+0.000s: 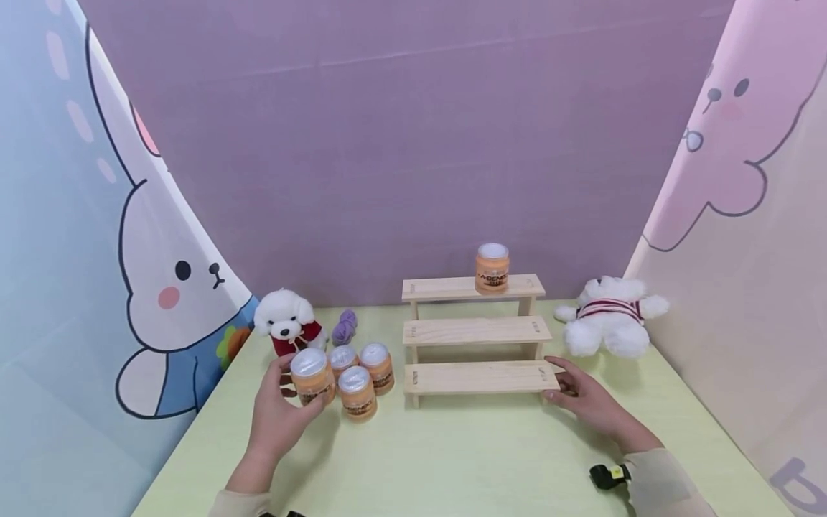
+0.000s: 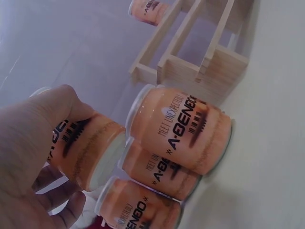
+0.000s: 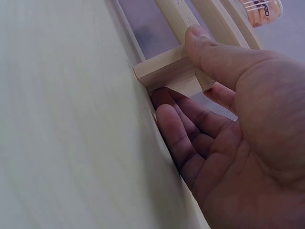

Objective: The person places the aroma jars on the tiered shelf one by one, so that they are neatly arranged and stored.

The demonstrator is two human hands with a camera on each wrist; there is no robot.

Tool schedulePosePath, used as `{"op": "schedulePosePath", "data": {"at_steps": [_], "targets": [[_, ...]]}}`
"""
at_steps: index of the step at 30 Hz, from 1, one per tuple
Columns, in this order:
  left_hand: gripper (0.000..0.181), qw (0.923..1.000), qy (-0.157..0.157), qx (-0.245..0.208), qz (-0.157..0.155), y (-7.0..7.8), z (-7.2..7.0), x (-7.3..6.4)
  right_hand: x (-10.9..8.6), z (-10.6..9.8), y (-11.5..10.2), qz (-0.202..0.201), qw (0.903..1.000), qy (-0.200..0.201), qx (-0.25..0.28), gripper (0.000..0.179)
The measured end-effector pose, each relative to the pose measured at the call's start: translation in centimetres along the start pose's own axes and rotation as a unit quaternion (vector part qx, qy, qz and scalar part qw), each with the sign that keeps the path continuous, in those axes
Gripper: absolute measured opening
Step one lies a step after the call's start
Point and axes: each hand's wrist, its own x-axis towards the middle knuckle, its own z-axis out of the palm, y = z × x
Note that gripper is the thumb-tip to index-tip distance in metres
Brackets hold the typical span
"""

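My left hand (image 1: 279, 416) grips an orange jar (image 1: 313, 380) with a whitish lid, thumb on one side and fingers round the other. In the left wrist view this jar (image 2: 88, 152) is raised off the table, its pale base showing. Three matching jars (image 1: 357, 395) stand close together just right of it. A three-step wooden shelf (image 1: 481, 377) stands at centre right, with another orange jar (image 1: 492, 269) on its top step. At the shelf's right end, my right hand (image 1: 591, 402) holds the lowest step, thumb at the board's end and fingers curled beneath.
Behind the jars sit a white plush dog (image 1: 284, 319) in red and a purple yarn bundle (image 1: 345, 327). Right of the shelf lies a white plush toy (image 1: 607, 319) in a striped top. A purple backdrop (image 1: 388, 143) rises behind the pale green table (image 1: 452, 459).
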Motion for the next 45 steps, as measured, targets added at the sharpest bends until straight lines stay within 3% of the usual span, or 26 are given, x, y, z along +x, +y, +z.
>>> {"op": "schedulePosePath", "data": {"at_steps": [18, 29, 45], "targets": [[0.082, 0.9971, -0.034, -0.056, 0.040, 3.1, 1.1, 2.5, 0.2, -0.2, 0.0, 0.000, 1.0000, 0.003, -0.008, 0.078], [0.079, 0.9929, -0.051, -0.101, 0.037, 4.7, 2.8, 3.8, 0.1, -0.1, -0.2, 0.006, 0.9999, 0.005, -0.012, 0.077], [0.078, 0.9899, -0.076, -0.117, 0.027, 8.1, 5.9, 6.8, 0.0, 0.0, -0.3, 0.008, 0.9999, 0.006, -0.008, 0.077]]}}
